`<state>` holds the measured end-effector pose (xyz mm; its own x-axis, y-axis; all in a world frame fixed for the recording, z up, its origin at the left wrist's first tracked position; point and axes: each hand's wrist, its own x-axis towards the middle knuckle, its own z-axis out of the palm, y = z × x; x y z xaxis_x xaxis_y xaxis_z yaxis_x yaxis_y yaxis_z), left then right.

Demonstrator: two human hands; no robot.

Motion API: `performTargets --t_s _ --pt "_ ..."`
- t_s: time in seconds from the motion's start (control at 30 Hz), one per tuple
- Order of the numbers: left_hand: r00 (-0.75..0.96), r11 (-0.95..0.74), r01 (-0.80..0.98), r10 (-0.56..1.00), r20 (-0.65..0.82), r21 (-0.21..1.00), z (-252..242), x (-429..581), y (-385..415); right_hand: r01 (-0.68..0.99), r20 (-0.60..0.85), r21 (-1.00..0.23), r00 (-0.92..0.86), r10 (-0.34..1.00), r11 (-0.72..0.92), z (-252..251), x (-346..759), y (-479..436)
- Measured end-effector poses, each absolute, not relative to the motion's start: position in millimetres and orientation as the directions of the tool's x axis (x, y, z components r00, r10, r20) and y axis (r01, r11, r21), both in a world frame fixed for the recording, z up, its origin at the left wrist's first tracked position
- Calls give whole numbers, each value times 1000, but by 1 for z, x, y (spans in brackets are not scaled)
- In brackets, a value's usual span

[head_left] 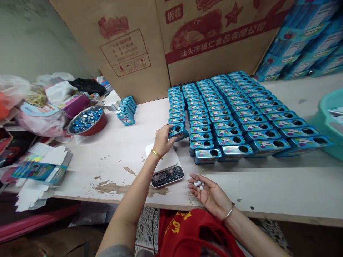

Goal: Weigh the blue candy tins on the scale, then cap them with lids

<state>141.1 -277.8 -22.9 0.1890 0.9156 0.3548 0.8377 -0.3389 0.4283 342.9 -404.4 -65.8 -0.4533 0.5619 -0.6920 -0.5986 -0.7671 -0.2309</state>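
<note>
My left hand [162, 140] is closed around a small blue tin [178, 131], held just above a white kitchen scale [165, 167] beside the block of tins. My right hand [208, 192] lies palm up on the table edge, fingers spread, with several small white candies [199, 184] resting on the fingers. Many blue tins with round holes in their lids [235, 114] stand in tight rows on the white table [281, 185], right of the scale.
A red bowl of blue caps [87, 120] sits at the left, near a short row of blue tins [127, 110]. Bags and paper clutter fill the far left. Cardboard boxes [166, 39] stand behind. A teal basin [331, 121] is at the right edge.
</note>
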Motion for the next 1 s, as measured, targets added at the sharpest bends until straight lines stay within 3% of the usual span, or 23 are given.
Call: performTargets --t_s 0.2,0.33,0.4,0.53,0.6,0.67,0.77,0.87,1.0 --pt "276 -329 918 931 240 220 -45 150 -275 -586 -705 -228 -452 547 -778 -71 345 -405" --pt "281 -359 918 889 360 170 -42 139 -275 -561 -711 -282 -422 562 -778 -72 344 -400" --pt "192 -314 928 863 468 199 -37 113 -265 -537 -688 -366 -393 610 -760 -73 341 -394" --pt "-188 53 969 788 586 240 -20 24 -230 -447 -648 -525 -342 681 -724 -79 330 -383" --pt "-338 272 941 782 524 200 -12 -25 -213 -378 -649 -569 -339 682 -730 -84 323 -379" --pt "-392 377 918 819 418 122 -7 -66 -201 -299 -650 -606 -347 676 -737 -88 316 -376" --pt "-262 259 964 902 344 55 -9 -104 -190 -212 -630 -650 -386 674 -729 -90 308 -371" --pt "-115 83 992 908 402 97 -17 -119 -181 -162 -584 -692 -447 678 -703 -85 300 -364" --pt "-63 16 992 918 392 124 -18 -118 -176 -132 -540 -730 -491 684 -671 -77 289 -352"
